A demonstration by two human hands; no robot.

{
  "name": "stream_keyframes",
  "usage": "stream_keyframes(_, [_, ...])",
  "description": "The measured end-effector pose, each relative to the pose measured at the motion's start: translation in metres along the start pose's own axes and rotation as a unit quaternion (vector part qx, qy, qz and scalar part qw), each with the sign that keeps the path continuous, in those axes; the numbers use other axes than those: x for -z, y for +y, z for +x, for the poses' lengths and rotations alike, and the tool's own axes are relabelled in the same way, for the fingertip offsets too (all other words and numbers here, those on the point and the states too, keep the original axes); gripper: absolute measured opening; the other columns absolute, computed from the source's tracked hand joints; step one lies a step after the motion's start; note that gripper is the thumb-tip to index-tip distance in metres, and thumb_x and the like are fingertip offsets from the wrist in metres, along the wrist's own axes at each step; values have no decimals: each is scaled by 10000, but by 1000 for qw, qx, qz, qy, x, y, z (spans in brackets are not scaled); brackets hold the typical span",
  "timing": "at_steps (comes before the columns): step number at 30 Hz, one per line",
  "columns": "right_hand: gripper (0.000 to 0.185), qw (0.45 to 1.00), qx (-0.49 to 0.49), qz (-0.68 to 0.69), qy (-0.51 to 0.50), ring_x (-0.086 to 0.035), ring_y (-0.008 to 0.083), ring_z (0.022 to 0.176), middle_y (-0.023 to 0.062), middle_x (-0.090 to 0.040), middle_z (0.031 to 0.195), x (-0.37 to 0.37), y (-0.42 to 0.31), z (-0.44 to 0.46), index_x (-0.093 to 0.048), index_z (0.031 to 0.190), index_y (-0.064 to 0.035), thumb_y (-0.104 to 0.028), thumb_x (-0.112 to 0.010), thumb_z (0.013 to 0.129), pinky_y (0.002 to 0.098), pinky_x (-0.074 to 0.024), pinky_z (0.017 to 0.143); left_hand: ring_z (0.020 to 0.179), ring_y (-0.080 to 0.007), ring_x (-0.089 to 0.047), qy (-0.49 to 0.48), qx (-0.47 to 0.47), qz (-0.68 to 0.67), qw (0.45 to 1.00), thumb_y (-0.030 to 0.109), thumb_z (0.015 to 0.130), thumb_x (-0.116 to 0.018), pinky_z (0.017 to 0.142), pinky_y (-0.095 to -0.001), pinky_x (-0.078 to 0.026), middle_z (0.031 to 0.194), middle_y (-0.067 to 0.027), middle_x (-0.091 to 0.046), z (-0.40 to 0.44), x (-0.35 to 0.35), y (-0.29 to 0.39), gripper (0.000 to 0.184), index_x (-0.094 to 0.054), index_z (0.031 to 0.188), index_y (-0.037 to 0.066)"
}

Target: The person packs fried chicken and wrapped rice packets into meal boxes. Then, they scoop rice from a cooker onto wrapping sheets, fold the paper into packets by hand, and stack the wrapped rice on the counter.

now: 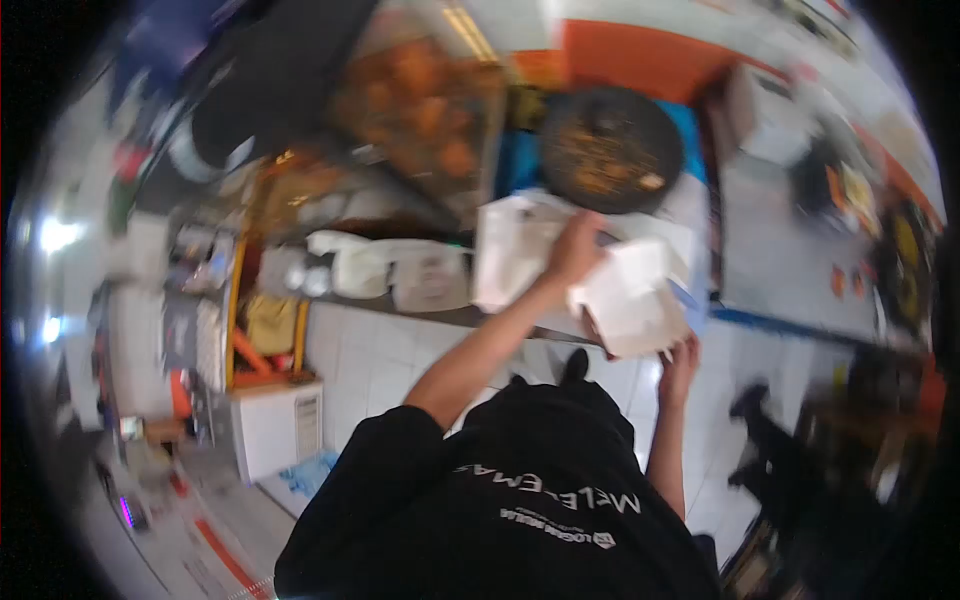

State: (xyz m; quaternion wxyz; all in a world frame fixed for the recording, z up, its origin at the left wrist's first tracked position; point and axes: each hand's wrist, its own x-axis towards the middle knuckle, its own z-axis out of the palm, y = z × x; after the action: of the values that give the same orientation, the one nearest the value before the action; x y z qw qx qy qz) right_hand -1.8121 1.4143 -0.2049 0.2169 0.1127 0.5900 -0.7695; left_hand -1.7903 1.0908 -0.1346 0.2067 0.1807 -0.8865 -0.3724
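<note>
A dark round pan with brown food in it is at the upper middle. My left hand is closed at the pan's near edge, seemingly around its handle, a dark bit of which shows beside the fingers; blur hides the exact grip. Just to the right is an open white paper food box, tilted, its lid flap raised. My right hand grips the box by its lower right corner. Behind my left hand, another open white box lies on the counter.
Clear plastic bags or containers line the counter's edge at left. A glass case with orange-brown food stands behind them. On the right is a grey counter bearing a white box. A white cabinet stands at lower left.
</note>
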Motion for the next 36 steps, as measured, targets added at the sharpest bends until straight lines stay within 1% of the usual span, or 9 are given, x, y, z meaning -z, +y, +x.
stream_keyframes(5, [567,997,60,-29,-26,-506,300,1271,151,-415,1426,-29,10,0,-369,1442,-54,-214,-644,972,518,-511,1005,1050,-297,-631,14,-69,-108,992,148,777,-803,832,-384,-518,1154,-152,-592,-49,98,95,381,-596,1084,56])
stream_keyframes(9, [604,988,51,-142,-11,-511,306,1262,175,-422,1417,-38,16,-13,-353,1455,-45,-234,-655,967,504,-509,996,831,-270,-689,115,-71,-55,989,75,813,-747,724,-377,-552,945,-93,-650,-130,162,38,255,-620,1031,42])
stream_keyframes(14, [559,970,73,-230,39,-565,254,1045,146,-509,1276,-1,33,-32,-381,1428,-50,-245,-633,969,399,-503,779,785,-245,-637,350,183,74,916,-5,768,-707,695,-349,-532,929,-104,-622,-245,266,-150,331,-585,1064,76])
stream_keyframes(17, [366,956,29,-272,110,-524,163,776,64,-577,1014,25,44,-44,-500,1286,-59,-210,-602,969,304,-425,616,1237,-395,-514,247,411,256,840,259,797,-747,1013,-494,-458,1338,-242,-517,-297,347,-291,673,-458,1362,35])
stream_keyframes(21, [268,942,-105,-292,-125,-562,124,681,40,-609,890,-52,3,-122,-579,1171,-29,-162,-625,943,262,-455,578,1490,-512,-120,149,550,173,803,379,718,-808,1193,-553,-273,1634,-288,-100,-295,441,-375,1262,46,1602,93])
stream_keyframes(25, [271,853,-202,-331,-349,-646,168,789,71,-651,933,-203,-25,-206,-588,1185,-5,-76,-643,930,302,-528,640,1410,-461,-319,96,546,318,769,430,601,-882,1166,-544,-319,1527,-307,-313,-290,473,-471,1201,-240,1570,128])
stream_keyframes(26, [265,837,-188,-339,-386,-645,170,800,77,-657,945,-243,-19,-223,-587,1185,5,-84,-646,942,307,-530,663,1406,-436,-341,72,474,298,825,424,606,-887,1158,-517,-348,1505,-258,-371,-300,476,-507,1097,-360,1520,124])
stream_keyframes(32, [550,696,-151,-412,-568,-632,209,1033,134,-640,1173,-455,120,-257,-456,1399,5,-307,-650,990,350,-531,861,1178,-329,-582,259,388,-31,884,201,610,-913,973,-438,-486,1282,-178,-581,-317,497,-370,726,-584,1239,47])
stream_keyframes(36, [751,788,-152,-281,-526,-600,265,1147,179,-549,1325,-544,187,-315,-374,1475,-12,-400,-715,930,381,-513,963,1222,-309,-567,154,275,-146,938,264,641,-952,1030,-443,-474,1298,-177,-575,-325,487,-235,910,-482,1390,48])
